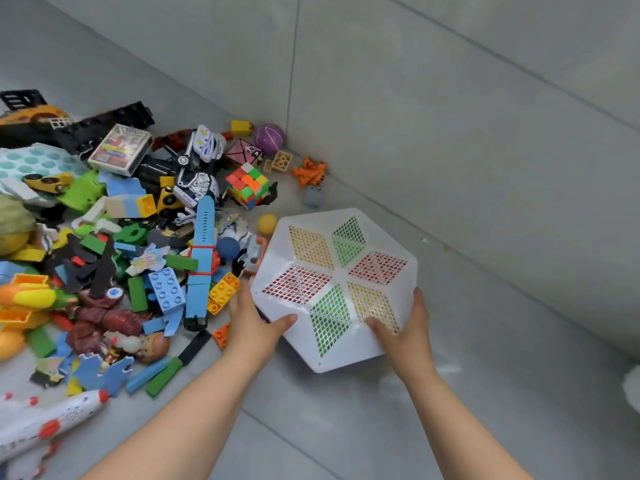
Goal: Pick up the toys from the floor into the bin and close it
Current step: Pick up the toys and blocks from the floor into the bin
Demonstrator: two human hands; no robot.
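Observation:
A white hexagonal bin [341, 344] stands on the grey floor by the wall, its top covered by a lid with red, green and yellow mesh panels. My left hand [254, 323] grips its near-left edge, thumb on the lid. On the near-right edge rests my right hand [403, 329], fingers over the yellow mesh. To the left spreads a large heap of toys: a colour cube [248, 184], blue bricks [167, 289], a yellow brick [223, 292], a blue toy watch [201, 254], a purple ball [269, 138], an orange figure [310, 172] and a white toy plane [45, 427].
A grey wall [450, 116] runs diagonally behind the bin. A card box [119, 150], toy cars [195, 183] and a black toy vehicle [86, 128] lie at the back of the heap. Bare grey floor tiles [346, 427] stretch in front and to the right.

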